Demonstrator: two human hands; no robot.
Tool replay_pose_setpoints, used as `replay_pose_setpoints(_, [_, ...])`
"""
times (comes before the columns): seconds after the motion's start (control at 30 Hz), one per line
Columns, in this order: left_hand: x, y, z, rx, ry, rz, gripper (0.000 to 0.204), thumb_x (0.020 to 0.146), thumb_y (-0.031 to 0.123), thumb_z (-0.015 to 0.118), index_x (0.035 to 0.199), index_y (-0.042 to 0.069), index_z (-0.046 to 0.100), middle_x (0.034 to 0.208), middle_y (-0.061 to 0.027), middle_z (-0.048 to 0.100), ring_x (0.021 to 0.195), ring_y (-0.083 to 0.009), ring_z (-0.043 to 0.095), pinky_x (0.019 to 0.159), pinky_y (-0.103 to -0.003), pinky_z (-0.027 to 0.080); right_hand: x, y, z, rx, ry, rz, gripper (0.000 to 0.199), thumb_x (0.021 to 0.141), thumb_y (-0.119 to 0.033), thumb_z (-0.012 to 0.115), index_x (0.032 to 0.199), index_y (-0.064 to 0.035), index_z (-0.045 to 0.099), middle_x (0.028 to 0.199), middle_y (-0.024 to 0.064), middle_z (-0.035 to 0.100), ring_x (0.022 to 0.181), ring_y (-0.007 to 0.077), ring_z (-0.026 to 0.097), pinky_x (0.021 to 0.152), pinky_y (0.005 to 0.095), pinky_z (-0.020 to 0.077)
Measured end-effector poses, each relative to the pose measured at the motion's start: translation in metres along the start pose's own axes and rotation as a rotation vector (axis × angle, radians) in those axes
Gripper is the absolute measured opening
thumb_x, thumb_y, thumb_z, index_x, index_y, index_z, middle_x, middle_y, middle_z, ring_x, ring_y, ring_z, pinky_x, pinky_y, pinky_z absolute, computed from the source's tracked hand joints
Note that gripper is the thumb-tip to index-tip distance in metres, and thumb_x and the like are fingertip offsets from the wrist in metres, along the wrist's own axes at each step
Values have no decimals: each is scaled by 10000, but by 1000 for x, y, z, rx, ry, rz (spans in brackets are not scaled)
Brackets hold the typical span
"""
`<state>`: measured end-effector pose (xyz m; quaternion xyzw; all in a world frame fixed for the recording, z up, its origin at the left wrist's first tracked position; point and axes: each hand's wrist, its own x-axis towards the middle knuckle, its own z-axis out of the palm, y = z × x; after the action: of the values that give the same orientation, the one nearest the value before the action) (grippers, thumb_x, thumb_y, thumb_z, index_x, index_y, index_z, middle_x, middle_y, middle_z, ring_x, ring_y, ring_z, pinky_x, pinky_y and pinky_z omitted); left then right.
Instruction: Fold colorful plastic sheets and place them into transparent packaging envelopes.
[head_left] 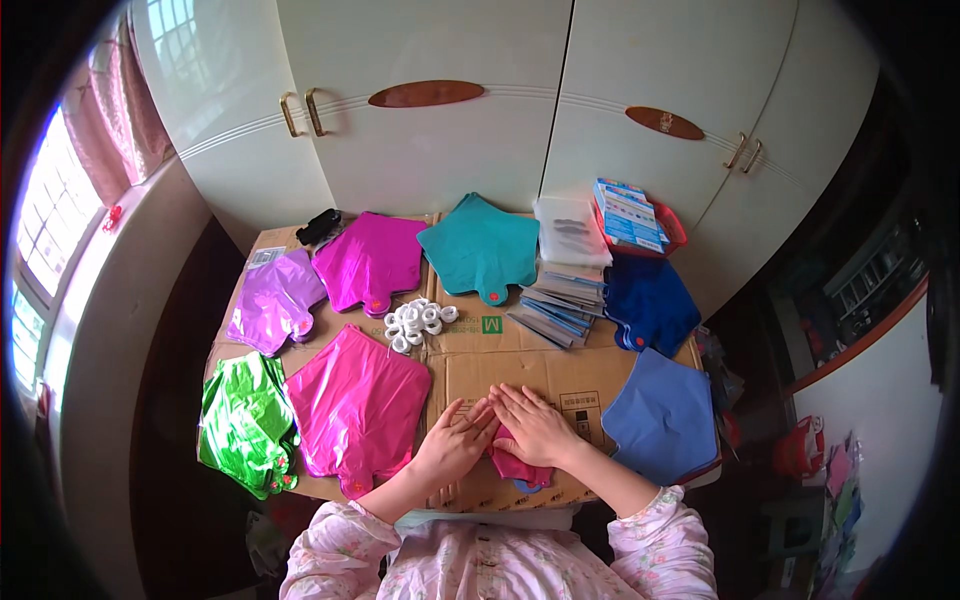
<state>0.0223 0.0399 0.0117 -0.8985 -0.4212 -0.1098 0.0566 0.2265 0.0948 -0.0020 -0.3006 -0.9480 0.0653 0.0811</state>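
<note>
My left hand (456,440) and my right hand (538,428) lie flat near the front middle of the cardboard (470,375), fingers stretched out and fingertips meeting. Under them is a small folded pink foil piece (518,470), partly hidden, with a bit of blue showing at its lower edge. It looks like the flat foil balloons around it. A hot pink star foil balloon (358,405) lies left of my left hand. To the right of my right forearm is a light blue foil balloon (660,420).
Around the cardboard lie green (245,415), lilac (275,300), magenta (375,260), teal (480,245) and dark blue (655,300) foil balloons. Several white ribbon rolls (420,322), flat packets (560,305), clear bags (572,235) and a red basket (672,228) of boxes sit farther back.
</note>
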Motion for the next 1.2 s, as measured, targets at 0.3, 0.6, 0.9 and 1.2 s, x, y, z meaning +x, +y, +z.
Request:
replay_pose_setpoints(0.3, [-26, -12, -24, -64, -2, -151, 435, 725, 133, 635, 1153, 212, 629, 1255, -74, 527, 1281, -260, 401, 1062, -504, 271, -2, 1, -1, 11, 9, -10, 721, 936, -495, 388, 1445, -8, 234, 1487, 161, 288, 1386, 293, 257, 1135, 440, 193])
replay_pose_setpoints(0.6, [-24, -8, -15, -16, -7, -225, 446, 741, 152, 607, 1176, 250, 623, 1195, -32, 520, 1174, -229, 436, 989, -479, 313, 0, -2, -4, 16, 27, -20, 692, 926, -489, 412, 1428, -27, 295, 1482, 147, 307, 1378, 288, 276, 1127, 454, 204])
replay_pose_setpoints(0.9, [-23, -8, -15, 163, -52, -488, 531, 742, 269, 642, 1261, 229, 538, 1118, -22, 503, 1085, -205, 443, 892, -461, 324, -2, -3, -5, 0, 11, -22, 698, 909, -517, 431, 1423, -56, 324, 1474, 132, 328, 1370, 274, 292, 1123, 450, 221])
replay_pose_setpoints(1.2, [-14, 7, -20, 113, -35, -243, 595, 801, 535, 583, 1283, 192, 529, 999, 1, 554, 981, -177, 469, 832, -380, 355, 1, -4, -10, 17, 7, -15, 794, 846, -572, 504, 1422, -58, 317, 1476, 136, 318, 1372, 273, 287, 1125, 453, 215])
